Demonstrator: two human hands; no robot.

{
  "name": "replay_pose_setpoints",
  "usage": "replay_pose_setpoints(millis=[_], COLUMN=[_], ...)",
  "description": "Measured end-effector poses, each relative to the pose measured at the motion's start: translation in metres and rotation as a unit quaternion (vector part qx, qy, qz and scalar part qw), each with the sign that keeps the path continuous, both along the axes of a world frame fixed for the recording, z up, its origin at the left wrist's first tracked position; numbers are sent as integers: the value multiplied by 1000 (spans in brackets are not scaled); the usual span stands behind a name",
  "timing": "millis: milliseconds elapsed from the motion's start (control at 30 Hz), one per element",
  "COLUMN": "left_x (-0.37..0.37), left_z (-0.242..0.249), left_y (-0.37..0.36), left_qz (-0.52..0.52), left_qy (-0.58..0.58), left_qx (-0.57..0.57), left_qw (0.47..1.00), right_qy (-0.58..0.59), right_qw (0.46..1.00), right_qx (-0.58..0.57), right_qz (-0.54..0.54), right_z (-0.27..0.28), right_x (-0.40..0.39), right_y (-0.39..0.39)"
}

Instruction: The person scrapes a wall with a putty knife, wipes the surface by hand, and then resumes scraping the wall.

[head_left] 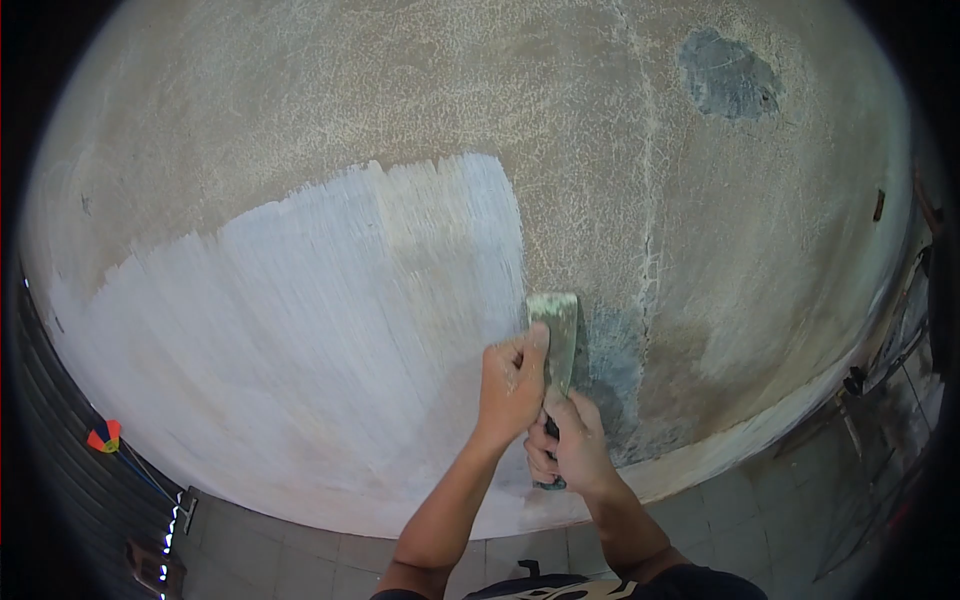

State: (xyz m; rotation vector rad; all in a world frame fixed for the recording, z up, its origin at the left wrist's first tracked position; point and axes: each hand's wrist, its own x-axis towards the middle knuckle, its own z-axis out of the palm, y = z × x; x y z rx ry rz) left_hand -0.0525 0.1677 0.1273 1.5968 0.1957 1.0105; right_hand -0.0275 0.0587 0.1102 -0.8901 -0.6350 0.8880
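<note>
A plastering trowel point(562, 340) with a long, narrow, smeared blade stands upright against the wall point(440, 90), its pale edge uppermost. My right hand point(583, 440) is closed around its handle, which the fingers mostly hide. Higher up, my left hand point(512, 385) has its fingers curled and its thumb pressed along the blade's left side. White residue marks the left hand. Left of the trowel spreads a streaky white coat point(330, 300) with a ragged upper edge. Bare grey-brown wall shows above and to the right.
A thin crack point(648, 200) runs down the wall, with a dark grey patch point(728, 75) at upper right. At left, an orange-and-blue object point(104, 436) sits by dark corrugated sheeting point(50, 400). Grey floor tiles point(300, 555) lie below; dark clutter point(900, 340) stands at right.
</note>
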Motion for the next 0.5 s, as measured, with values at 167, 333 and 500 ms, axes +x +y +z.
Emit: replay_pose_setpoints(millis=[167,333,500], left_x=[4,3,4], left_z=[-24,-9,-19], left_y=[4,0,2], left_qz=[20,-7,-1], left_qy=[-9,0,13], left_qx=[42,20,22], left_qw=[999,1000,1000], right_qy=[9,14,26], right_qw=[1000,999,999], right_qx=[-26,-30,-24], right_qz=[6,11,14], right_z=[-13,-8,-13], right_x=[-3,1,1], right_y=[-8,-7,-6])
